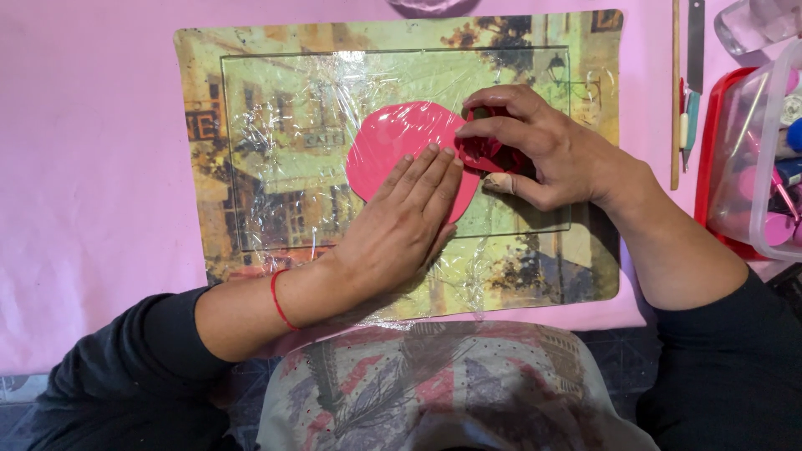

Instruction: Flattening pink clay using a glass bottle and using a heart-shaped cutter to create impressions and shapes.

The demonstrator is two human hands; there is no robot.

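Observation:
A flat, rolled-out sheet of pink paste (393, 142) lies on a glass board wrapped in cling film (276, 100), which rests on a picture placemat (200, 67). My left hand (405, 225) lies flat with fingers together on the lower right part of the sheet. My right hand (535, 146) grips a small dark pink cutter (487, 150) with thumb and fingers and holds it down at the sheet's right edge. The cutter is mostly hidden by my fingers.
A pink cloth (83, 167) covers the table. At the right lie a long wooden stick (675, 92), a knife-like tool (693, 75) and a clear plastic box (764, 150) of small craft things on a red tray (710, 142).

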